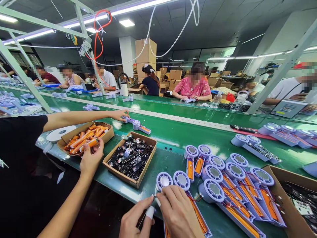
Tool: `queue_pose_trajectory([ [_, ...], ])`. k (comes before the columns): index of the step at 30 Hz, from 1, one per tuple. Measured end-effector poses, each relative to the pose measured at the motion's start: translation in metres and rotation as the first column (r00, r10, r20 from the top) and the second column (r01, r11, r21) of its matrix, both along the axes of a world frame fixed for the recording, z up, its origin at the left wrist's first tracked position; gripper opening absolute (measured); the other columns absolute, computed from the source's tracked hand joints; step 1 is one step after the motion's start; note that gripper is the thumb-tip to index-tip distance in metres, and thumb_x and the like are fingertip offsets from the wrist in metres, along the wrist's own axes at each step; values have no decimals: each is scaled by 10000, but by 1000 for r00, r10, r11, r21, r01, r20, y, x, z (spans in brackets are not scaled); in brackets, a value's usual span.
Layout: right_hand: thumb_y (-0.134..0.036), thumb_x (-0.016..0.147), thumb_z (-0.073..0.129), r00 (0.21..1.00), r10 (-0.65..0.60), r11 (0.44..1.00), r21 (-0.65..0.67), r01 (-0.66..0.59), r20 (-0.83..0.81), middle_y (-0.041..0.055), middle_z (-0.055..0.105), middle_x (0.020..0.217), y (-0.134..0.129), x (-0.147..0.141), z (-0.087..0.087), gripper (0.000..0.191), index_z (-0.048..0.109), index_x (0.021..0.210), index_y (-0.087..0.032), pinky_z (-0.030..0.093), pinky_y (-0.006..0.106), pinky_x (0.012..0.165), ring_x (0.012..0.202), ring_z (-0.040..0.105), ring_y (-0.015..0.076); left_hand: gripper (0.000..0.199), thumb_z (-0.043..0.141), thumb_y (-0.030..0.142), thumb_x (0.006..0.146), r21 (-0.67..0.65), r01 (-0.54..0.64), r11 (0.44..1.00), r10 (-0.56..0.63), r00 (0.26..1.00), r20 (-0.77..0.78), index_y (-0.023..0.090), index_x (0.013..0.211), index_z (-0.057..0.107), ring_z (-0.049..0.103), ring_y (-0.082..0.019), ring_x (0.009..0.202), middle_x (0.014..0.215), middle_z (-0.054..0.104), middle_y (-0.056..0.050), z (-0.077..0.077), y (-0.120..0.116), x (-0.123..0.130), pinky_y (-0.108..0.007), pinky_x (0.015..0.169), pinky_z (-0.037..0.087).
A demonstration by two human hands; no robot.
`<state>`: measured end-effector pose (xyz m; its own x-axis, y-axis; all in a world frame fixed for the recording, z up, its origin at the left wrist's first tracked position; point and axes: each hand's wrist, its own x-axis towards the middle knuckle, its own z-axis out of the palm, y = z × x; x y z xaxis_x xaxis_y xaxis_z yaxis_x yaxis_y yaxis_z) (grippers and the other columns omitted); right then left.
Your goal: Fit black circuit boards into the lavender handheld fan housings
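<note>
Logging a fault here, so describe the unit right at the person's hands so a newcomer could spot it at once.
On the green assembly belt, find the cluster of lilac round-headed units with orange batteries. Take the leftmost disc head, just above the left hand and right hand. Its centre looks shinier than its neighbours' grey centres.

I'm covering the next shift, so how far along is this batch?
Done: many lilac round-headed units lie wired with orange batteries. In hand: the left hand and right hand work at the nearest unit. Remaining: the carton of black circuit boards looks well stocked; the batch's total size cannot be told.
</note>
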<state>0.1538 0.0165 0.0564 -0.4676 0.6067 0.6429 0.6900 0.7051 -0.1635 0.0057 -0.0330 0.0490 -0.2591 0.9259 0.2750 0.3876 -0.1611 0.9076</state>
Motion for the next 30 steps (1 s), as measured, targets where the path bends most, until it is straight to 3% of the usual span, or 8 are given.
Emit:
queue_pose_trajectory([
  [4, -32, 862, 473, 995, 57, 959, -273, -77, -78, 52, 624, 970, 3, 13, 8, 303, 616, 1052, -219, 488, 331, 717, 852, 580, 216, 337, 656, 516, 788, -151, 97, 984, -75, 986, 150, 242, 928, 794, 660, -148, 567, 884, 782, -71, 8, 4, -7, -209, 497, 572],
  [9, -20, 888, 496, 968, 198, 821, -514, -250, -153, 6, 608, 957, 9, 19, 26, 304, 644, 997, -262, 493, 273, 766, 892, 587, 163, 369, 693, 548, 749, -215, 137, 967, -78, 962, 260, 231, 911, 789, 620, -124, 560, 965, 759, -79, 12, 4, -15, -210, 503, 548],
  [13, -14, 873, 515, 970, 185, 814, -528, -242, -160, 11, 618, 906, 10, 14, 26, 271, 657, 932, -237, 481, 325, 762, 876, 572, 189, 327, 678, 499, 784, -231, 164, 959, -104, 963, 250, 223, 932, 772, 628, -126, 578, 918, 744, -58, 9, 5, -21, -218, 549, 548],
  [18, -39, 886, 501, 952, 109, 782, -567, -259, -285, 46, 626, 1072, 5, 19, 19, 302, 648, 1041, -252, 502, 344, 859, 1004, 590, 205, 255, 590, 347, 866, -301, 356, 885, -338, 935, 110, 221, 1041, 727, 683, -167, 733, 911, 756, -45, 13, 10, -32, -242, 730, 546],
  [21, -75, 907, 471, 923, 36, 773, -574, -268, -382, 66, 596, 1189, 1, 34, 14, 359, 589, 1181, -276, 499, 338, 938, 1098, 589, 201, 330, 542, 329, 882, -336, 270, 902, -286, 958, 3, 239, 1179, 656, 682, -176, 750, 822, 763, -16, 11, 11, -34, -246, 765, 514],
  [24, -70, 883, 463, 932, 99, 777, -558, -291, -348, 65, 618, 1095, -5, 44, 6, 388, 586, 1186, -279, 543, 300, 860, 1003, 640, 191, 414, 530, 322, 879, -333, 213, 919, -241, 969, -45, 255, 1285, 584, 672, -178, 739, 728, 742, 5, 3, 9, -35, -247, 768, 500],
  [27, -40, 827, 471, 943, 142, 798, -528, -290, -302, 61, 610, 1001, -13, 39, -6, 422, 618, 1152, -264, 561, 275, 769, 860, 652, 173, 405, 484, 306, 907, -331, 308, 892, -333, 943, -18, 255, 1301, 564, 681, -165, 762, 844, 737, -19, -4, 8, -35, -239, 777, 510],
  [30, -72, 858, 468, 924, 85, 819, -503, -278, -373, 64, 618, 965, -15, 30, -17, 328, 679, 1036, -251, 556, 266, 728, 812, 647, 168, 416, 431, 263, 924, -347, 339, 874, -371, 928, -28, 238, 1326, 537, 671, -151, 689, 871, 712, -26, -9, 8, -32, -249, 760, 535],
])
